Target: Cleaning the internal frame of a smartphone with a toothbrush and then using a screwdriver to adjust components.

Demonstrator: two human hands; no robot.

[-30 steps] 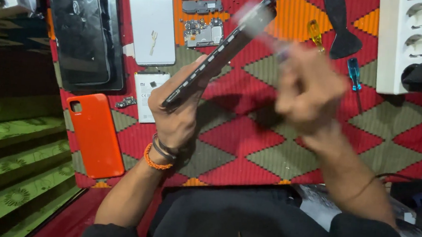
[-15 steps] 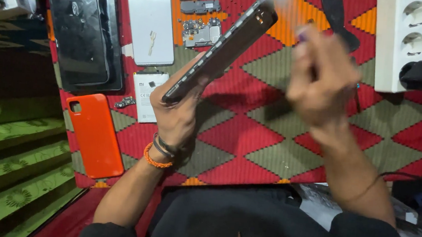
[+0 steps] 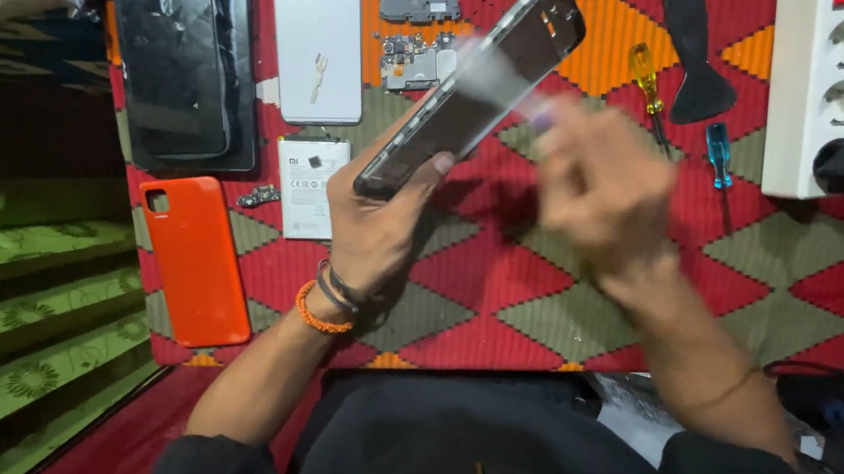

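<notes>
My left hand [image 3: 377,234] grips the near end of an opened dark phone body [image 3: 484,81], held tilted above the red patterned mat [image 3: 499,273] with its far end pointing up and right. My right hand [image 3: 606,196] is motion-blurred just right of the phone, fingers pinched on a thin pale tool [image 3: 537,116]. The tool's blurred tip lies over the phone's inner face. Orange and dark bracelets circle my left wrist.
On the mat lie an orange phone case [image 3: 194,259], a black phone [image 3: 171,47], a silver back panel [image 3: 315,38], a white battery [image 3: 308,186], small circuit boards [image 3: 411,61], a yellow screwdriver [image 3: 647,79], a blue screwdriver [image 3: 719,155] and a black pry tool [image 3: 692,58]. A white power strip [image 3: 825,88] stands at right.
My right hand swept up along the phone toward its far end, then came back down and left. My left hand kept its hold, with the phone barely shifting.
</notes>
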